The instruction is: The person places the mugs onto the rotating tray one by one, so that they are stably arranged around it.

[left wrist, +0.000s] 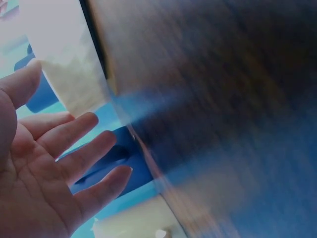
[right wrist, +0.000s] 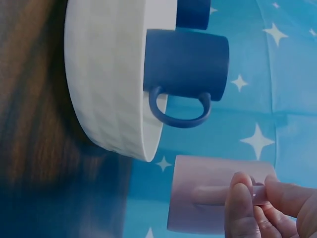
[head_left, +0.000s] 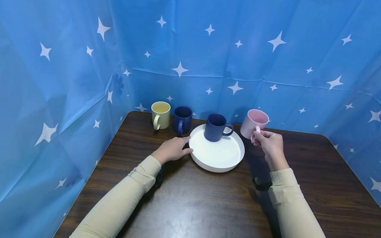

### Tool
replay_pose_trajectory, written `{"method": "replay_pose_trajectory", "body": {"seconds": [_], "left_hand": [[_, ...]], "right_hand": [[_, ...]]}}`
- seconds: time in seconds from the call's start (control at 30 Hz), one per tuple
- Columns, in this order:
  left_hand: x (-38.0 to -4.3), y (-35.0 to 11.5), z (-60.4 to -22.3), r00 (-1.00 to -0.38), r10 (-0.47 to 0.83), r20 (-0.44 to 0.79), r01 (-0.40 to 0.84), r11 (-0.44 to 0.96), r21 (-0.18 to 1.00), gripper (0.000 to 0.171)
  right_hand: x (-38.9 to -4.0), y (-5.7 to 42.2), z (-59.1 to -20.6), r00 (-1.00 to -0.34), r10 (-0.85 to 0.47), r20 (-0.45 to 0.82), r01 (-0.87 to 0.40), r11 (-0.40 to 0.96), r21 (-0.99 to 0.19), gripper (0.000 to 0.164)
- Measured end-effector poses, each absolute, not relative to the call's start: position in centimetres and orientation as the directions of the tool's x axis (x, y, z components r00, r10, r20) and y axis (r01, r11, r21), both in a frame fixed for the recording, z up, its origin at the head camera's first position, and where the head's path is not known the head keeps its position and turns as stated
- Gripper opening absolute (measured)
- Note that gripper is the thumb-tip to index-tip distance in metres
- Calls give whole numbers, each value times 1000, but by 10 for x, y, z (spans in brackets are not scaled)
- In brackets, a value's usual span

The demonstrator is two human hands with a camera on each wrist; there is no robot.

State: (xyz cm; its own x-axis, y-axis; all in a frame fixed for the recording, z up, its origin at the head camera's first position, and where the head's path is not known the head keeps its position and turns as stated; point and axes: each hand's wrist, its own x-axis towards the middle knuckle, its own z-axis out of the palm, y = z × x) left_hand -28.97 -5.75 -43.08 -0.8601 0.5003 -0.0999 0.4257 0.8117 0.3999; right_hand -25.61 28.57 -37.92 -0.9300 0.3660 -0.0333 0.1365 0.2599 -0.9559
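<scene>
Pale sleeves (head_left: 116,205) lie nearest the camera, covering both forearms over the dark wooden desk (head_left: 205,205). Right hand (head_left: 270,145): grasping, thumb and fingers pinching the handle of the pink mug (head_left: 250,125). Said mug sits just beyond and to the left of that hand, mouth up, long axis near upright, base apparently off the desk. Left hand (head_left: 172,150): grasping nothing, fingers extended, fingertips at the near-left rim of the white tray (head_left: 217,155); firmness of contact cannot be determined. Governing relation: the tray lies between the hands, to the left of the pink mug, the right hand being the nearer to that mug. One blue mug (head_left: 212,130) stands upright in the tray, handle toward the right hand. Beyond the left hand stand a second blue mug (head_left: 187,121) and, farther left, a yellow mug (head_left: 164,121).
</scene>
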Motion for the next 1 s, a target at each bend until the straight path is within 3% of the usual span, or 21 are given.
{"method": "replay_pose_trajectory", "body": {"seconds": [0.47,1.0], "left_hand": [[-290,-56,-432,-863,496,-95,419,809,412,66],[-291,-55,-434,-860,500,-100,414,800,434,67]], "right_hand": [[-228,272,-383,-947,316,-53,117,186,-976,35],[-214,251,-390,-966,244,-89,138,193,-971,35]]}}
